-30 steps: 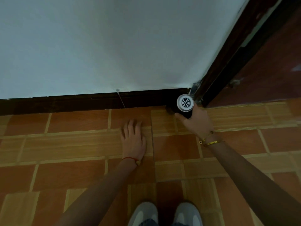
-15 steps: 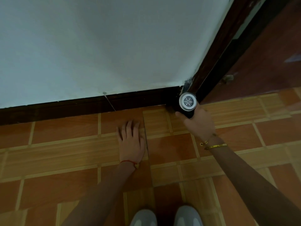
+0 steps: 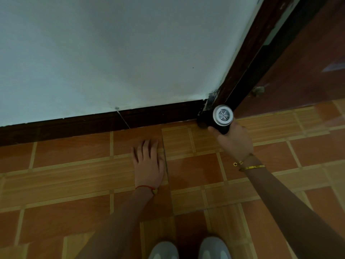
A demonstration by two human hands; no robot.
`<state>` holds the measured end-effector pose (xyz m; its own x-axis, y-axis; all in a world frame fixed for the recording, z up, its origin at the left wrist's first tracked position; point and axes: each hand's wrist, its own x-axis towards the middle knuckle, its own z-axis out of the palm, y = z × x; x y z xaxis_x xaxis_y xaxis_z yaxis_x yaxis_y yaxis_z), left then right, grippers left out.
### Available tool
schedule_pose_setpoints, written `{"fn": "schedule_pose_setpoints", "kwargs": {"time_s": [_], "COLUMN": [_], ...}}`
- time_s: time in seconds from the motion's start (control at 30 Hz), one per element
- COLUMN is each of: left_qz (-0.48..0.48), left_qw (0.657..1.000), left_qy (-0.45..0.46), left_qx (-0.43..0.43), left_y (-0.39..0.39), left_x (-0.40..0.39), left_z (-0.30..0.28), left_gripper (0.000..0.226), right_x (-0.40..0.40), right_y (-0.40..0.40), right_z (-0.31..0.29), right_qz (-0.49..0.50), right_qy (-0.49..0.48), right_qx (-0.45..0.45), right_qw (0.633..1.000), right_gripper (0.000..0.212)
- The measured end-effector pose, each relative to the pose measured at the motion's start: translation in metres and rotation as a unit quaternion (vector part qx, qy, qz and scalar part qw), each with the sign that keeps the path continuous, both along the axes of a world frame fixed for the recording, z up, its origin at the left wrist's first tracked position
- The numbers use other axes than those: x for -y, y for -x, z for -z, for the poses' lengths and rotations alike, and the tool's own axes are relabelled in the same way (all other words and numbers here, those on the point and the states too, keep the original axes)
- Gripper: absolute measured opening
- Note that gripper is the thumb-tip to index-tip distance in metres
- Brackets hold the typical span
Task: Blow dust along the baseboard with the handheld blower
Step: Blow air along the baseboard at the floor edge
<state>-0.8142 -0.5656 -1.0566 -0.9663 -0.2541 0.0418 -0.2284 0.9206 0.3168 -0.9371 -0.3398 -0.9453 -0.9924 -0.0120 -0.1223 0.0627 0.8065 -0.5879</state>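
From the head view, your right hand point(image 3: 235, 141) is wrapped around the handheld blower point(image 3: 220, 118), its grilled rear end facing up at you and its black body pointed down into the corner where the baseboard point(image 3: 93, 124) meets the dark door frame point(image 3: 252, 58). The nozzle itself is hidden behind the body, so you cannot tell whether it touches the wood or hangs just off it. Your left hand point(image 3: 148, 161) lies flat on the tiled floor point(image 3: 74, 165), fingers straight and spread a little, holding nothing, apparently bracing you. The main risk is that air fired straight into that corner only packs the dust in or bounces it back at your face; angle the stream leftward along the baseboard instead. A thin strand point(image 3: 123, 118) leans across the baseboard near the middle, and a strong blast could whip it loose. Your bracing hand sits near the baseboard, so dust driven left will likely wash over it. Your shoes point(image 3: 190, 249) are close together at the bottom edge; leaning further right could tip your balance.
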Motion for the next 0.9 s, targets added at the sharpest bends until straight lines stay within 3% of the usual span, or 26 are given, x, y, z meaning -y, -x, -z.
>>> {"fn": "schedule_pose_setpoints", "kwargs": {"time_s": [0.07, 0.23, 0.43, 0.63, 0.8, 0.9], "left_qz": [0.001, -0.002, 0.001, 0.0, 0.003, 0.002], "left_qw": [1.0, 1.0, 1.0, 1.0, 1.0, 1.0], "left_qy": [0.001, 0.002, 0.002, -0.005, -0.003, -0.005], "left_qx": [-0.001, -0.005, -0.007, -0.014, -0.022, -0.023], "left_y": [0.0, 0.0, -0.001, -0.001, -0.002, -0.001], "left_x": [0.0, 0.0, 0.0, -0.001, 0.0, 0.0], "left_z": [0.0, 0.001, 0.001, 0.002, 0.002, 0.002], "left_gripper": [0.052, 0.052, 0.051, 0.051, 0.051, 0.052], "right_x": [-0.005, -0.006, -0.02, -0.027, -0.032, -0.032], "right_y": [0.001, -0.001, 0.001, -0.003, -0.014, -0.019], "right_z": [0.001, 0.003, -0.004, -0.007, -0.01, -0.018], "right_qz": [0.021, -0.04, 0.014, -0.06, -0.031, -0.096], "right_qy": [0.005, 0.001, -0.029, 0.007, -0.003, 0.005], "right_qx": [-0.001, 0.012, -0.012, 0.054, 0.01, 0.065], "right_qw": [1.0, 0.999, 0.999, 0.997, 0.999, 0.993], "right_gripper": [0.061, 0.059, 0.063, 0.06, 0.061, 0.061]}}
